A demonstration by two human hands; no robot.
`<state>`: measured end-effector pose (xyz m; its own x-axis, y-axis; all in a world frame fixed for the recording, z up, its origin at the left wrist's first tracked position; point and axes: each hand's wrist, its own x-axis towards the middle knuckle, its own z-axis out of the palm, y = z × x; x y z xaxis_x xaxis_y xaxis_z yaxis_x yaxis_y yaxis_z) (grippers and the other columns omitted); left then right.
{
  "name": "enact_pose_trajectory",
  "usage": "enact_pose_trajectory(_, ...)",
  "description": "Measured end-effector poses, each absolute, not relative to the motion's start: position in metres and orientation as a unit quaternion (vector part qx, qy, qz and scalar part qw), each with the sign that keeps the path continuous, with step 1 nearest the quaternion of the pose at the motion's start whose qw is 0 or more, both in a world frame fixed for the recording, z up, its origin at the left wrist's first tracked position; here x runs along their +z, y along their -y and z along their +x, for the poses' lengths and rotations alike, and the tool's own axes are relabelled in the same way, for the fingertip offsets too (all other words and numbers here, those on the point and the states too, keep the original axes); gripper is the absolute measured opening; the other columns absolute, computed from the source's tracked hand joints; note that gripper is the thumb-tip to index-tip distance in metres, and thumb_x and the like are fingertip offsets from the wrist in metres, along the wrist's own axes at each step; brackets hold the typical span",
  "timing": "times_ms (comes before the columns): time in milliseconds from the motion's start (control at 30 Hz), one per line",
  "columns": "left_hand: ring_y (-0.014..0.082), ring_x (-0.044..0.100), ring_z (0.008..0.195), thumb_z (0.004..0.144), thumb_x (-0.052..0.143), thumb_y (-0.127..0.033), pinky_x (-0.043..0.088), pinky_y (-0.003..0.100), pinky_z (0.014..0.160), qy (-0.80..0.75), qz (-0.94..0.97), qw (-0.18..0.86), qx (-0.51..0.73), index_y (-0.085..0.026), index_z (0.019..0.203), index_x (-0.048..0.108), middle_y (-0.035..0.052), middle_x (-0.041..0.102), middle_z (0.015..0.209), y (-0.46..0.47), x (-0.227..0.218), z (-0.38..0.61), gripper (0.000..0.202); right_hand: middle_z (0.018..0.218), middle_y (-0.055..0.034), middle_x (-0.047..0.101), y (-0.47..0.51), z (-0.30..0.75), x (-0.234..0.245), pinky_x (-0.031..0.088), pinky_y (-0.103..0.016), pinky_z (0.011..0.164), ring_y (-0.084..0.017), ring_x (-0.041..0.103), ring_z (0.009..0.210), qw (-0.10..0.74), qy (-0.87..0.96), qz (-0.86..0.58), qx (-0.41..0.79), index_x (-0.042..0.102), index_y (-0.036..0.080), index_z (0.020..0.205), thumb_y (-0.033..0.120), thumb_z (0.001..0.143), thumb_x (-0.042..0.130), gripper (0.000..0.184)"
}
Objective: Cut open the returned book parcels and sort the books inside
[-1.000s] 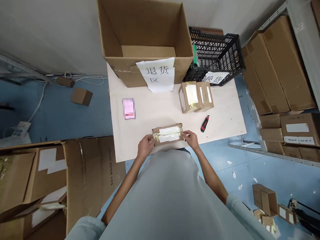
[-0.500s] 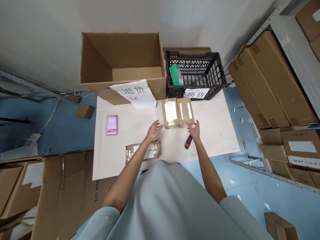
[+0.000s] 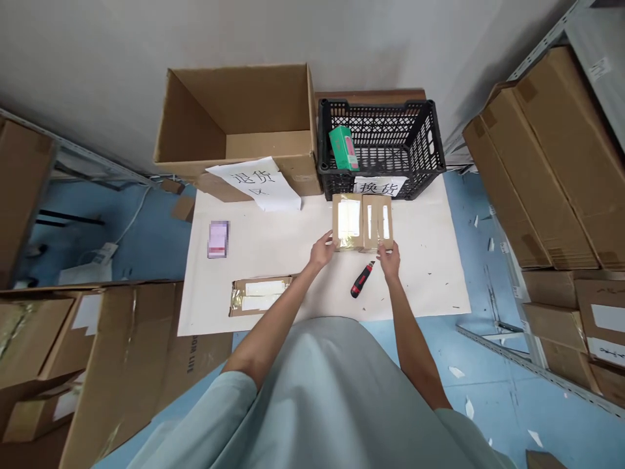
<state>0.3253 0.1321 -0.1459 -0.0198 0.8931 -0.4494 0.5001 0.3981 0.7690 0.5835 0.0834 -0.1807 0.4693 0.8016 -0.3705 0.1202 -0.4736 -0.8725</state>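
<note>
Two small taped cardboard boxes stand side by side on the white tabletop, a left box with a white label and a right box with two narrow label strips. My left hand is closed at the near left corner of the left box. At the near edge of the right box, my right hand grips its corner, the fingertips partly hidden. Between my hands and nearer to me lies a red and black utility knife. Another taped box with labels lies by my left forearm, which covers part of it.
Behind stand a large open carton with a paper sign and a black plastic crate holding a green box. A blurred pinkish item lies at left. Stacked cartons fill the right side.
Both hands have come onto the two boxes, which have shifted right in front of the crate. The utility knife is now fully uncovered. My view has shifted slightly.
</note>
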Motion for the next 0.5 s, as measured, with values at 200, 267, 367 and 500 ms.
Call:
enact_pose_trajectory(200, 0.0310, 0.082, 0.126, 0.103, 0.076, -0.036, 0.064, 0.042, 0.112, -0.663, 0.520, 0.500, 0.199, -0.020, 0.166, 0.062, 0.0173, 0.078, 0.152, -0.132, -0.141, 0.334, 0.066, 0.164, -0.0200, 0.061, -0.073, 0.592, -0.183, 0.070, -0.041, 0.102, -0.029, 0.079, 0.127, 0.420, 0.272, -0.757, 0.419, 0.048, 0.020, 0.167, 0.075, 0.083, 0.079, 0.105)
enact_pose_trajectory(267, 0.0320, 0.078, 0.135, 0.105, 0.072, -0.036, 0.064, 0.042, 0.113, -0.650, 0.537, 0.490, 0.221, -0.018, 0.168, 0.059, 0.0206, 0.068, 0.165, -0.109, -0.133, 0.312, 0.066, 0.169, -0.0252, 0.055, -0.052, 0.579, -0.187, 0.067, -0.044, 0.109, -0.033, 0.077, 0.133, 0.362, 0.269, -0.798, 0.398, 0.043, 0.016, 0.173, 0.072, 0.081, 0.084, 0.116)
enact_pose_trajectory(367, 0.0309, 0.071, 0.145, 0.110, 0.063, -0.039, 0.060, 0.048, 0.121, -0.643, 0.584, 0.407, 0.283, -0.022, 0.161, 0.063, 0.0171, 0.065, 0.167, -0.059, -0.119, 0.258, 0.054, 0.156, -0.0289, 0.063, -0.014, 0.546, -0.192, 0.059, -0.052, 0.122, -0.042, 0.073, 0.139, 0.223, 0.281, -0.855, 0.374, 0.045, 0.008, 0.171, 0.064, 0.078, 0.089, 0.117)
enact_pose_trajectory(500, 0.0336, 0.064, 0.152, 0.111, 0.059, -0.042, 0.048, 0.059, 0.135, -0.694, 0.595, 0.278, 0.295, -0.022, 0.150, 0.067, 0.0170, 0.071, 0.157, 0.006, -0.112, 0.168, 0.045, 0.160, -0.0310, 0.060, 0.017, 0.501, -0.198, 0.055, -0.059, 0.124, -0.049, 0.067, 0.145, 0.133, 0.319, -0.864, 0.366, 0.044, 0.009, 0.173, 0.057, 0.082, 0.086, 0.111)
